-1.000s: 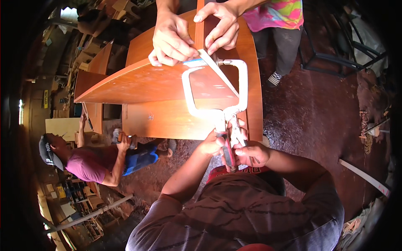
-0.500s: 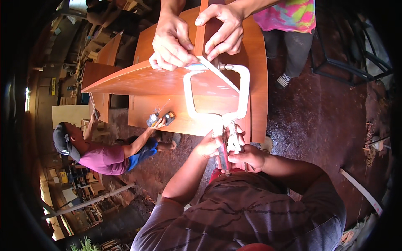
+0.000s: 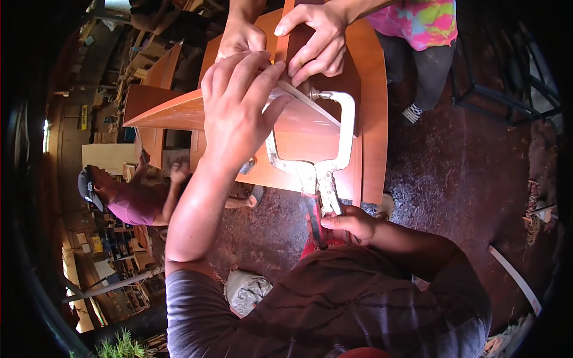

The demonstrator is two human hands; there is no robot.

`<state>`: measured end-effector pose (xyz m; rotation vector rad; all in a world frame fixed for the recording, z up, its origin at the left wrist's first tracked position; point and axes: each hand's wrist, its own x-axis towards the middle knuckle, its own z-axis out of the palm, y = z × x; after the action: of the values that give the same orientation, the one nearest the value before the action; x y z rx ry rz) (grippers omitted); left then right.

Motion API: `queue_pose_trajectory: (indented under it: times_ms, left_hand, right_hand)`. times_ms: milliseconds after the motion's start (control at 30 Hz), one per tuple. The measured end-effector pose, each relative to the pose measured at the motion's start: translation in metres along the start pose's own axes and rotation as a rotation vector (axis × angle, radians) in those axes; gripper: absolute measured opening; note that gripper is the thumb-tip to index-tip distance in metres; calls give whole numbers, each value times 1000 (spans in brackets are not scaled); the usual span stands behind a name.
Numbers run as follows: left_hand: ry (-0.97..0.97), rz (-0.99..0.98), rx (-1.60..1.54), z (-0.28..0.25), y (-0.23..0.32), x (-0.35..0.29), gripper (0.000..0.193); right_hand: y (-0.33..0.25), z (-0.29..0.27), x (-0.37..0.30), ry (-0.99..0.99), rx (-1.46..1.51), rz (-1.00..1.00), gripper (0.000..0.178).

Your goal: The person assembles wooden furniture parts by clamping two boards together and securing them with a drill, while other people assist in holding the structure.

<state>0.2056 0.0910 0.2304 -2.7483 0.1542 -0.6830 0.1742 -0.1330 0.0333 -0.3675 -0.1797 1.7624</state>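
A white locking C-clamp (image 3: pixel 346 140) spans the corner where brown wooden panels meet, its jaws at the joint. My right hand (image 3: pixel 352 224) is closed round one of its handles, close to my body; the other handle is dark with red. Raised over the near panel (image 3: pixel 179 114), my left hand (image 3: pixel 237 104) has its fingers stretched out and thumb apart, over the left jaw, which it hides. Whether it touches the jaw or the panel edge is unclear. A co-worker's two hands (image 3: pixel 316 42) hold a narrow upright board (image 3: pixel 283 49) just beyond; my left hand partly covers one of them.
A person in a purple shirt (image 3: pixel 134 200) works at the left. A power drill (image 3: pixel 247 165) shows partly behind my left forearm. Dark metal frames (image 3: pixel 495 101) stand at the right, and a white sack (image 3: pixel 246 292) lies on the floor near my left side.
My left hand has let go of the clamp handle and risen to the panel joint. My right hand stays on the clamp. The person at the left has drawn a hand back from the drill.
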Motion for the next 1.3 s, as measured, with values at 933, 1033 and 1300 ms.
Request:
queue_pose_trajectory:
  times_ms: [933,1033,1300]
  left_hand:
    - [132,96,-63,19,-11,2,33]
    - [137,118,-53,19,-12,1,33]
    - [200,217,-35,24,-19,2,30]
  right_hand:
    - [10,-5,6,-55,44,-78,39]
    - [7,3,4,-16,70,-94,25]
    - [8,1,2,-69,65,-83,44]
